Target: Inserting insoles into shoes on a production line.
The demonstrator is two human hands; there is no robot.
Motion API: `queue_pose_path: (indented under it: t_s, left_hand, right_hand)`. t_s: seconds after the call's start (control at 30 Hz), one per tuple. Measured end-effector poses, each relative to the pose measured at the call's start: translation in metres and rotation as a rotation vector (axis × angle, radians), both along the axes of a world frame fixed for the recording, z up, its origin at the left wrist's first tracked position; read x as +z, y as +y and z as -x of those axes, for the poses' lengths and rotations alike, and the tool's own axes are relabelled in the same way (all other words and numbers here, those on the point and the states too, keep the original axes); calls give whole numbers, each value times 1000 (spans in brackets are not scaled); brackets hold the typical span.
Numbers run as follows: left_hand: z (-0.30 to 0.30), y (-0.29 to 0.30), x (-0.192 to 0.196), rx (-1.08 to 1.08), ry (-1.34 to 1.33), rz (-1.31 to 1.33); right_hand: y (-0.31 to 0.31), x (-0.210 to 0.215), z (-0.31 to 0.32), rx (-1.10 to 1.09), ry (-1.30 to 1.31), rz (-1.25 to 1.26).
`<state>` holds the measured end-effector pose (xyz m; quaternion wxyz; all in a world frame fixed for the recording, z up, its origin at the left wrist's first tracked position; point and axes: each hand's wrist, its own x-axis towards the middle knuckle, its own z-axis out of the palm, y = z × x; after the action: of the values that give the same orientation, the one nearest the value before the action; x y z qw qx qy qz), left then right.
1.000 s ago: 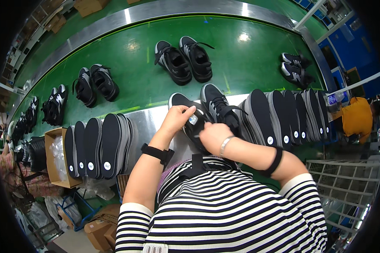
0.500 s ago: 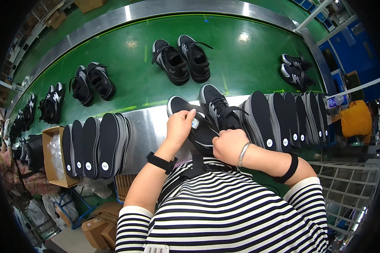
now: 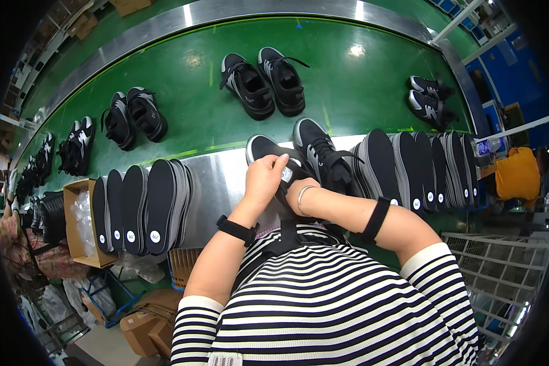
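A black sneaker (image 3: 260,146) with a grey toe lies on the metal ledge in front of me. My left hand (image 3: 265,180) pinches its tongue, and a small pale label (image 3: 286,175) shows beside the fingertips. My right hand (image 3: 300,196) reaches into the opening of this sneaker, its fingers hidden inside. Whether it grips something in there cannot be seen. Just to the right stands the matching sneaker (image 3: 314,141), laces and strap on top, untouched.
Stacks of black insoles stand left (image 3: 163,207) and right (image 3: 378,165) of the sneakers. An open cardboard box (image 3: 75,229) holds clear plastic. More sneaker pairs (image 3: 250,91) sit on the green belt (image 3: 183,110). A person in an orange top (image 3: 518,180) is at far right.
My right hand has moved left from the near edge of the sneaker's opening and gone down inside it. My left hand keeps its pinch on the tongue.
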<state>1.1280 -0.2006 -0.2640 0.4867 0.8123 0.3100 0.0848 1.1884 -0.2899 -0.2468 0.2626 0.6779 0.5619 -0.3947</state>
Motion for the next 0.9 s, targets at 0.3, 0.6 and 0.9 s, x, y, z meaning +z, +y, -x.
queue_pose_path:
  t_s: [0.3, 0.6, 0.9]
  left_hand:
    - [-2, -4, 0, 5, 19, -85]
    - [-6, -9, -5, 16, -22, -70]
    - [-4, -2, -15, 16, -58, 496]
  right_hand:
    - [-12, 27, -6, -15, -9, -66]
    - [-41, 33, -7, -92, 166, 58]
    - [-50, -7, -23, -1257, 896, -471]
